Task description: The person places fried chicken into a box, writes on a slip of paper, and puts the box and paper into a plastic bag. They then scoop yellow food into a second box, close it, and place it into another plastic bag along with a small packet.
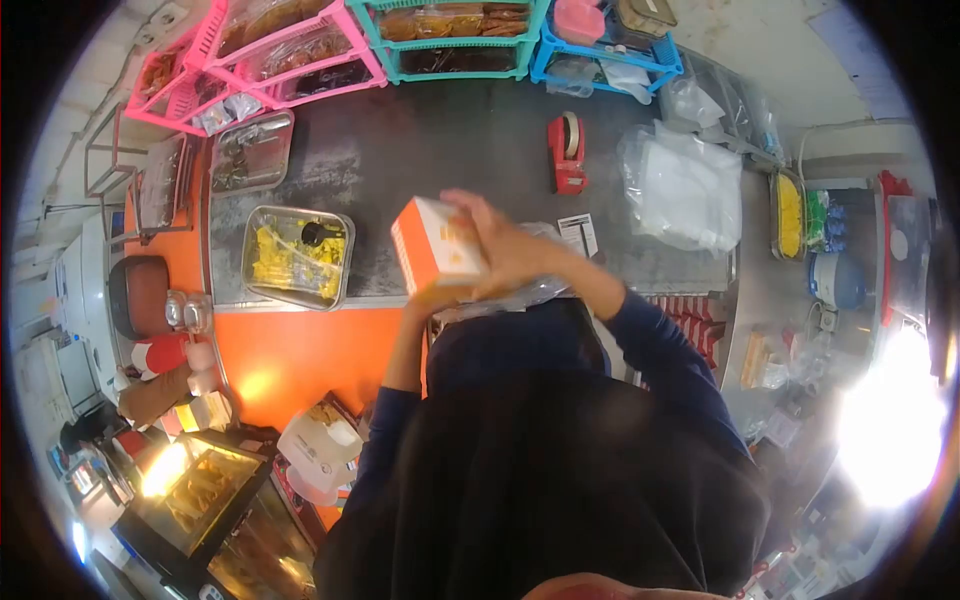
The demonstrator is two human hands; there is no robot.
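An orange and white cardboard food box [432,243] is held tilted above the near edge of the dark worktop, between my two hands. My left hand [438,298] supports its near lower end, with most of the fingers hidden. My right hand [503,245], smeared by motion, wraps the box's right side, its fingers reaching up to the far corner. Crumpled clear plastic [530,292] lies close below my right wrist. Left of the box stands a metal tray [347,262] of yellow pieces with a dark round thing among them.
At the back are pink [290,98], green [455,76] and blue [610,82] racks. A red tape dispenser [569,155], a printed label [578,236] and a stack of clear bags [685,190] lie to the right. Another metal tray [283,150] sits at the back left.
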